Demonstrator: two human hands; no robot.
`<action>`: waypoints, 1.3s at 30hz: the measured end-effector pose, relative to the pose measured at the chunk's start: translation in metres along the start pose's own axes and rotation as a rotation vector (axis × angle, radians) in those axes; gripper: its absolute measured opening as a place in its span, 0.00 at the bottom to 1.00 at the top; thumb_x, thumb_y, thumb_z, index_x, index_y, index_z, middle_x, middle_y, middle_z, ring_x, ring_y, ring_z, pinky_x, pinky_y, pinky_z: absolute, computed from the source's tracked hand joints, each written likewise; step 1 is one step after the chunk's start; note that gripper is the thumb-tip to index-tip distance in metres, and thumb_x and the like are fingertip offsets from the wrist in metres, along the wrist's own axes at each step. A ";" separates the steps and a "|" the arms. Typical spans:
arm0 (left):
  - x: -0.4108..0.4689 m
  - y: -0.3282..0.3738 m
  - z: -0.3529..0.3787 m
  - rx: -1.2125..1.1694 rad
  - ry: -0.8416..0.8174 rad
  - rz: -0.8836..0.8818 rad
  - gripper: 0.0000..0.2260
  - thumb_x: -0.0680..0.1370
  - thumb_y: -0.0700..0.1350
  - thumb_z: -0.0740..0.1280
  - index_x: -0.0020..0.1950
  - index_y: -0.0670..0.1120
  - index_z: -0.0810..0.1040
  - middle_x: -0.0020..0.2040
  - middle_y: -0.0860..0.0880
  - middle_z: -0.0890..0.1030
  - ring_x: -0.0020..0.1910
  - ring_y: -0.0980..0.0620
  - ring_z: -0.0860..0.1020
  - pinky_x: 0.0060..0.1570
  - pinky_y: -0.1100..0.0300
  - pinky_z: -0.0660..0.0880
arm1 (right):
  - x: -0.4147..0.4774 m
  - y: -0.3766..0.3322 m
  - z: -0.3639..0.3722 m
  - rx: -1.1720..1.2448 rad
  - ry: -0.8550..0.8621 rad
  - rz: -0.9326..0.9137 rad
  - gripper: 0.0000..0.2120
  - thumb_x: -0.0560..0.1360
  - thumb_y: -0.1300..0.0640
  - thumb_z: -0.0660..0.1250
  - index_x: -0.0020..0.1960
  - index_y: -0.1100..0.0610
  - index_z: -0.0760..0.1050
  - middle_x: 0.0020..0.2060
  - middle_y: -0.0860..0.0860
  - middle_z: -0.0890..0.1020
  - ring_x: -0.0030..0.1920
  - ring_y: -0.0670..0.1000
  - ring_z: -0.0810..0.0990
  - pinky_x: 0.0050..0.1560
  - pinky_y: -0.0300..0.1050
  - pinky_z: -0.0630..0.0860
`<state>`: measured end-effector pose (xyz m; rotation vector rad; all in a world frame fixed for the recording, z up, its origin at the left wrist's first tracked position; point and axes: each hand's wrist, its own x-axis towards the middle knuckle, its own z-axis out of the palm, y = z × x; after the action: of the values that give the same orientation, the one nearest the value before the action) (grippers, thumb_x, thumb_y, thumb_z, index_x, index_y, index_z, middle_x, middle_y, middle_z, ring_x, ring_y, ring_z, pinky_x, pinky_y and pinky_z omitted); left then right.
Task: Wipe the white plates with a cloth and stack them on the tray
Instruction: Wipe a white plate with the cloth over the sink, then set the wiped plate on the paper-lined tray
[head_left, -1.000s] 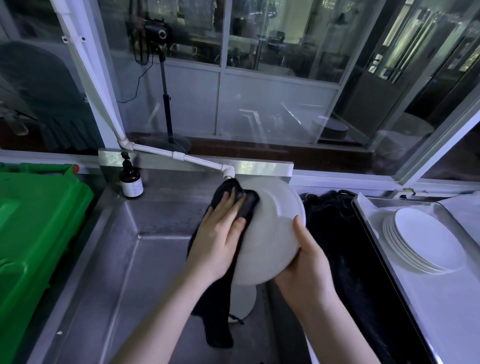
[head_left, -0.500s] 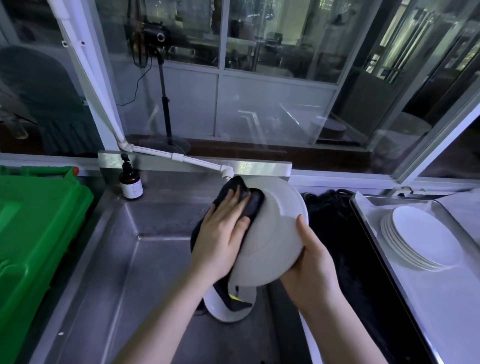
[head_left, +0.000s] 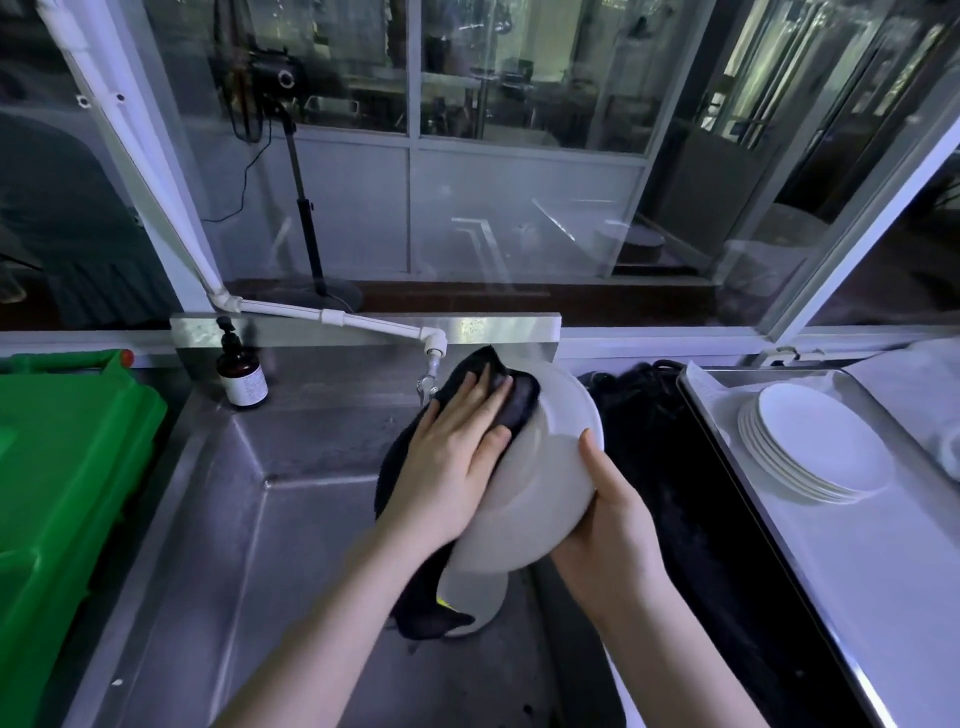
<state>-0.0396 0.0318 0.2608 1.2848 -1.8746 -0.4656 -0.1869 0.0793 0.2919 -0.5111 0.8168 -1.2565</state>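
- Left of the grip, the left hand (head_left: 457, 457) lay flat, straight fingers pressing the soft cloth (head_left: 517, 402) onto the plate's upper part.
- The plate (head_left: 540, 493) stood tilted over the sink (head_left: 249, 519). The right hand (head_left: 608, 530) clasped its lower right rim, thumb in front. It looked stiff, smooth and breakable, so the rim seemed the safest hold.
- The tap (head_left: 434, 358) sat close above the grip.
- Right of the grip, the tray (head_left: 831, 597) held a stack of plates (head_left: 821, 441), with bare room nearer.
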 end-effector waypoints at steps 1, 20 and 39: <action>0.000 -0.004 0.001 -0.014 0.032 -0.014 0.22 0.83 0.41 0.60 0.77 0.50 0.59 0.78 0.50 0.60 0.79 0.52 0.55 0.76 0.48 0.56 | -0.003 -0.002 -0.003 -0.002 0.005 -0.013 0.19 0.79 0.46 0.61 0.57 0.57 0.85 0.61 0.60 0.83 0.62 0.58 0.82 0.66 0.57 0.74; 0.025 0.061 0.016 -0.881 -0.275 -0.839 0.23 0.78 0.64 0.63 0.59 0.48 0.84 0.56 0.45 0.84 0.56 0.45 0.83 0.58 0.50 0.78 | -0.024 -0.075 -0.066 -1.056 0.007 -0.565 0.21 0.79 0.46 0.62 0.39 0.64 0.72 0.30 0.47 0.67 0.32 0.45 0.65 0.33 0.43 0.61; 0.056 0.136 0.160 -0.888 -0.104 -0.868 0.07 0.73 0.39 0.70 0.41 0.49 0.86 0.45 0.44 0.86 0.46 0.41 0.85 0.55 0.42 0.78 | -0.043 -0.179 -0.230 -1.804 -0.137 -0.504 0.35 0.72 0.40 0.73 0.74 0.39 0.63 0.76 0.41 0.64 0.79 0.48 0.56 0.80 0.51 0.48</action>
<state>-0.2563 0.0170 0.2777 1.3461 -0.8457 -1.6122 -0.4814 0.0959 0.2909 -2.2961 1.6312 -0.5425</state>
